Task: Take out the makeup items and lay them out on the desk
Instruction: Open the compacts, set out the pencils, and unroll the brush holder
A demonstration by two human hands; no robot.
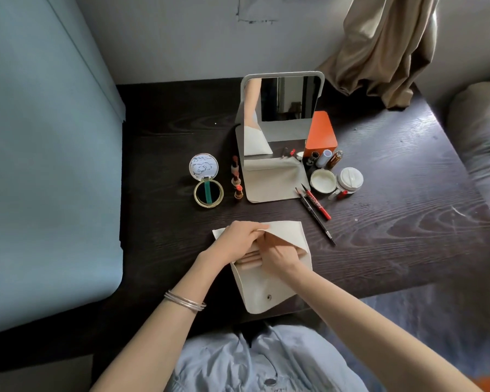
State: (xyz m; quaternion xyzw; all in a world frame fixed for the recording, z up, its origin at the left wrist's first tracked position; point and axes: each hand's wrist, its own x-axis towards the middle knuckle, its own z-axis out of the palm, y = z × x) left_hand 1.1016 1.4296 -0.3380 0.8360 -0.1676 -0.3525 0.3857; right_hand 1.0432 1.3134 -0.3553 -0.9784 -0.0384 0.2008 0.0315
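A cream fabric pouch (262, 292) with a snap button lies open at the desk's near edge. My left hand (238, 239) grips and lifts its upper flap. My right hand (277, 257) reaches inside, fingers on pale wooden brush handles (248, 263); whether it grips them is hidden. Laid out farther back are an open round compact (205, 179), two lipsticks (236, 179), a red pen and a dark pencil (317, 210), a cream jar with its lid off (323, 181), and small tubes (327, 158).
A standing mirror (283, 108) with a cream base mat sits mid-desk, an orange box (321, 134) to its right. The dark wooden desk (393, 222) has a blue bed on the left, a curtain at the back right, and bedding on the right.
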